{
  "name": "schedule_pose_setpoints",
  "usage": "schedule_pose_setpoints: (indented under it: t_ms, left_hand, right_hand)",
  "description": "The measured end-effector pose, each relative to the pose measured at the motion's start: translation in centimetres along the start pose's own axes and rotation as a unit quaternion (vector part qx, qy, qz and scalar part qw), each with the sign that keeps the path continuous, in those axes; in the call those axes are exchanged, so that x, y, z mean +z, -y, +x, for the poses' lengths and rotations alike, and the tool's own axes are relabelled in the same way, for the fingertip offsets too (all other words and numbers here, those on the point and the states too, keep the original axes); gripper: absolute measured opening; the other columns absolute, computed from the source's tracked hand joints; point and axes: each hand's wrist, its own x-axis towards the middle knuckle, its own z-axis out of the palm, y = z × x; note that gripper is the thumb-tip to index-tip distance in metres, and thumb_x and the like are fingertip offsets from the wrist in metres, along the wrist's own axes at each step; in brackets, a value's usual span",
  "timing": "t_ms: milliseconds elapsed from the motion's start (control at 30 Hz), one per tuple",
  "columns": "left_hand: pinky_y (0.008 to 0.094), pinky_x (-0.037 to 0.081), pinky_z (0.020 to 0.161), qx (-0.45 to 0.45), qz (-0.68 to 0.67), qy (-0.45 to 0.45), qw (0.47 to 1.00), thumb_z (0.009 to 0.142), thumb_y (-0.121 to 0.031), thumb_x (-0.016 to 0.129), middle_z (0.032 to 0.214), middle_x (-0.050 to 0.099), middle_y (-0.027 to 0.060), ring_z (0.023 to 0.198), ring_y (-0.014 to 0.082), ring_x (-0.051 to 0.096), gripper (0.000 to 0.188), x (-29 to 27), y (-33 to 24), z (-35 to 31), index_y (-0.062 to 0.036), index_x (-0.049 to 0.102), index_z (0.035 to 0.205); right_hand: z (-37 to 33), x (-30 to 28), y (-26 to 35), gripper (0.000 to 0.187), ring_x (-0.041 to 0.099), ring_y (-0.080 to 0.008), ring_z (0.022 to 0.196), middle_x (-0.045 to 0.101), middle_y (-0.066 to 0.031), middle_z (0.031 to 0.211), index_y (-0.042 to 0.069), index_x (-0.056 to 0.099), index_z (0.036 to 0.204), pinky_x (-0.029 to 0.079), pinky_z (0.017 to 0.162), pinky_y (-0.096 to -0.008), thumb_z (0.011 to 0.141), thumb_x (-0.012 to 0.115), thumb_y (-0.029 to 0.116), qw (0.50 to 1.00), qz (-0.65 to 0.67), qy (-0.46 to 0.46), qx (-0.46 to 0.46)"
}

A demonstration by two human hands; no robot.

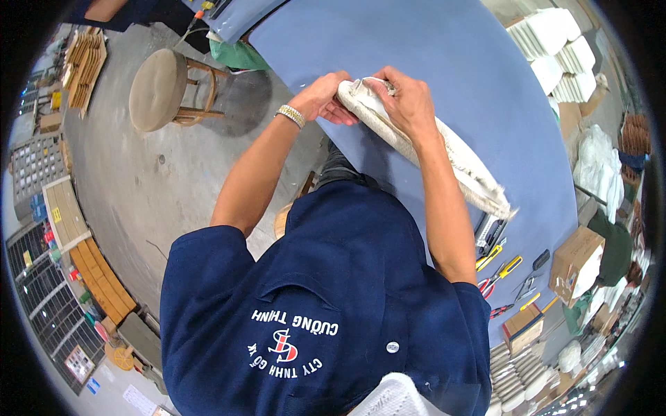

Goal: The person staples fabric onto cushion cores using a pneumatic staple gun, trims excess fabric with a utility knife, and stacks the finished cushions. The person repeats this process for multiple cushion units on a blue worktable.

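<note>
Has a round padded stool (156, 90) at ten o'clock. Touches, at twelve, the left end of a long cream fabric-covered piece (454, 154) with the left hand (325, 99), fingers close together; cannot tell whether gripping. Pinches its upper edge at one o'clock between right hand (409, 104) thumb and forefinger. Holds it slanting toward three over the blue table (479, 76), near yellow-handled tools (512, 266).
</note>
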Motion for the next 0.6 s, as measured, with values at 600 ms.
schedule_pose_setpoints:
  t_ms: [600]
  left_hand:
    - [0.0423,0.057,0.091,0.372,0.356,-0.273,0.813,0.087,-0.051,0.078,0.141,0.061,0.0212,0.111,0.0348,0.068,0.066,3.3,2.8,-3.4,-0.0062,0.066,0.134]
  right_hand:
    - [1.7,-0.5,-2.2,0.035,0.068,-0.0222,0.081,0.075,-0.0120,0.091,0.004,0.074,0.104,0.053,0.075,-0.0368,0.092,0.074,0.037,0.985,0.116,0.087,0.090]
